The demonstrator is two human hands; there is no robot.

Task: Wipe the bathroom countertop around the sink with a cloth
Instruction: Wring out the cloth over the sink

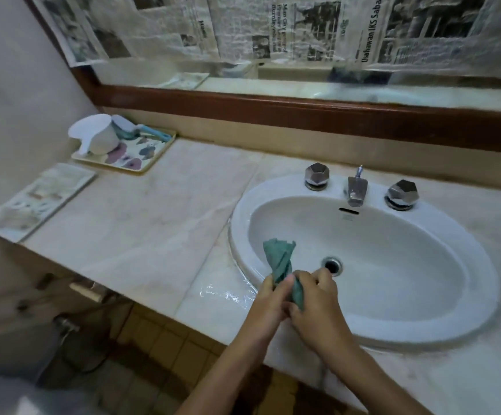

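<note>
Head view: looks down at a bathroom counter with an oval basin on the right.
Cloth: a teal cloth (282,262) is twisted into a rope, held over the front left part of the basin, its loose end sticking up above the hands.
Left hand: the left hand (268,298) is curled round the cloth, touching the other hand.
Right hand: the right hand (318,304) grips the lower end of the same cloth, fingers wrapped tight.
Sink: a white sink (422,330) set into the counter, with a drain (332,265) just beyond the hands.
Taps: a chrome spout (355,190) stands at the back rim between two faceted knobs.
Countertop: a pale marble countertop (141,229) runs left of the basin; a wet patch (225,295) glistens beside the basin's front left edge.
Far left corner: a patterned tray (141,157) holds a white scoop (93,134); a printed leaflet (33,202) lies near it at the counter's left end.
Back wall: a wood-framed mirror (273,73) is partly covered with newspaper (243,25).
</note>
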